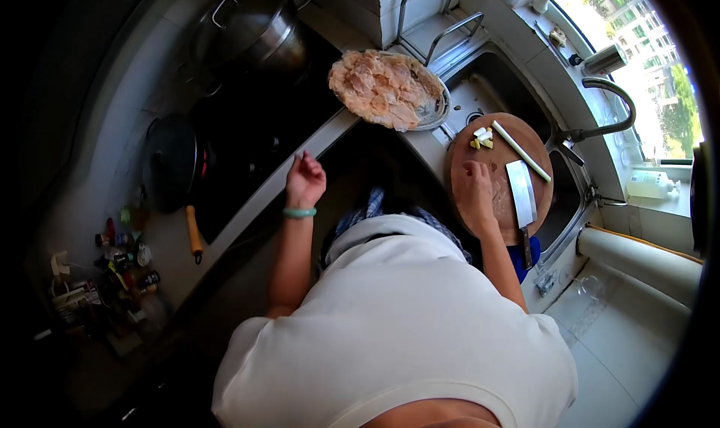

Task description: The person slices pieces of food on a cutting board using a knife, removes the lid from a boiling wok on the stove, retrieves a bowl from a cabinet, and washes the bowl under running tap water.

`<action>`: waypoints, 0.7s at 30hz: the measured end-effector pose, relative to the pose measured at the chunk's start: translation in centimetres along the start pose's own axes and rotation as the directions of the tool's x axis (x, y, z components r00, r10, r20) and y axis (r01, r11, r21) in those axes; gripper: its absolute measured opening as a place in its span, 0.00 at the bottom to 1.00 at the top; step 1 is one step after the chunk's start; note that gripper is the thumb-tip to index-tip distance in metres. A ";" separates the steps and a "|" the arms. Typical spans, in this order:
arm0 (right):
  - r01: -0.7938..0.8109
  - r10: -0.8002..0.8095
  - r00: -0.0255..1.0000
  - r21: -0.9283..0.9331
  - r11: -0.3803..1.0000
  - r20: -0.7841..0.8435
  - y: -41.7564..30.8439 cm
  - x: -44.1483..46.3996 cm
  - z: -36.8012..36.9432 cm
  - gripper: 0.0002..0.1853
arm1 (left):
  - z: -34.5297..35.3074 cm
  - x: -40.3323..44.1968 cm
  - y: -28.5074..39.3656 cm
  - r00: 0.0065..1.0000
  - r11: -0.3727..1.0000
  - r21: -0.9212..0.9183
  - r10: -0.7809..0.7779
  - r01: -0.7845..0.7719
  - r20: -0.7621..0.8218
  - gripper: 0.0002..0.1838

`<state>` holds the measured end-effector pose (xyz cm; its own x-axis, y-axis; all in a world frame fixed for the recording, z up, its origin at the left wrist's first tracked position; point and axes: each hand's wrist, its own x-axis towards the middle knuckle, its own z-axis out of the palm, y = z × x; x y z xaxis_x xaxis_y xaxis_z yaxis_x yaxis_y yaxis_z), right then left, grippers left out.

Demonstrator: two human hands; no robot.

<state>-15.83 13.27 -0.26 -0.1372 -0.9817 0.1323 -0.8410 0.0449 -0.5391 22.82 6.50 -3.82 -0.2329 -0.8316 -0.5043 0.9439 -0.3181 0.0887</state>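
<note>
My left hand (306,180), with a green bangle on the wrist, hangs in the air by the counter edge near the stove. Its fingers are curled in and nothing shows in them. Over the round wooden cutting board (459,147) is my right hand (477,188), fingers bent together; whatever they may pinch is hidden. Cut white and yellowish pieces (481,138) lie just beyond its fingertips. To their right rests a long white stalk, perhaps scallion (521,152). A cleaver (520,195) lies flat on the board, its dark handle over the near edge.
A plate (439,113) heaped with pale raw meat slices (382,87) stands beside the sink (487,75). The board spans the sink's near part, below a faucet (611,113). Left are a steel pot (259,42), a black pan (171,162) with wooden handle, and several bottles (124,263).
</note>
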 end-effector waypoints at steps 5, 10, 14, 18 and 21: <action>0.045 -0.074 0.991 0.241 0.970 0.113 -1.4 -1.1 3.2 0.12 | -3.8 -7.2 0.0 0.993 0.982 -0.164 0.077 -0.090 -0.087 0.17; 0.138 -0.226 0.925 0.285 0.949 0.306 -4.7 -2.5 5.1 0.10 | -3.3 -11.6 -0.9 0.969 0.961 -0.157 0.207 -0.227 -0.134 0.15; 0.295 -0.374 0.873 0.272 0.916 0.312 -5.8 -4.1 7.0 0.08 | -3.3 -12.9 -0.6 0.990 0.971 -0.195 0.134 -0.139 -0.038 0.09; 0.310 -0.373 0.851 0.219 0.925 0.371 -6.5 -4.3 8.5 0.08 | -0.3 -14.7 0.3 0.986 0.991 -0.082 0.115 -0.105 0.124 0.09; 0.315 -0.380 0.822 0.217 0.924 0.425 -8.6 -5.6 9.1 0.08 | 2.4 -19.5 1.7 0.967 0.971 0.101 0.198 -0.216 0.159 0.06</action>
<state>-3.07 16.72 -3.96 0.4290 -0.9024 -0.0399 -0.7070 -0.3080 -0.6366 28.45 21.04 8.23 -0.0752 -0.9397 -0.3337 0.9434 -0.1755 0.2813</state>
